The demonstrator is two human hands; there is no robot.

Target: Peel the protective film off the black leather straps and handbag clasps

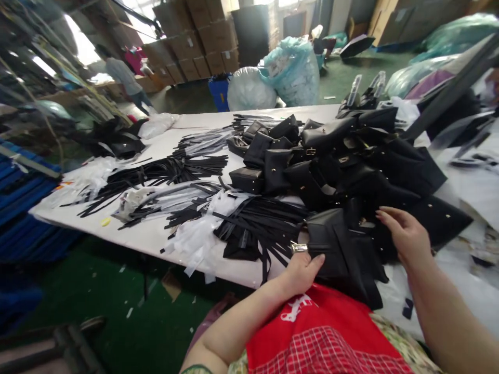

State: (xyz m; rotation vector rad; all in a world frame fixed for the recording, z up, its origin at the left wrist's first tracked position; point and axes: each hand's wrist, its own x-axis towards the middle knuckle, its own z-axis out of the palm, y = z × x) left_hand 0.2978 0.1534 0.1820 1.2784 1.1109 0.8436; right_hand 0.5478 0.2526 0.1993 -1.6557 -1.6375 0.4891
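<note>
Before you, the heap of handbags [278, 169] lies on the worktable [88, 221]. On your side of the heap is one clasped handbag [331, 241], your left hand [302, 272] at its left edge, your right hand [411, 241] to its right. Left of the heap you have bundles of straps [268, 215]. Behind it, past the table, stand plastic sacks [298, 72]; behind and leftward, stacked cartons [216, 34].

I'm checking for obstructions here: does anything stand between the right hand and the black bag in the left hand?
Nothing visible seems to block the way. The right hand is to the right of the black bag that the left hand holds; dark pieces show between them, but seem to lie lower than the hand.
</note>
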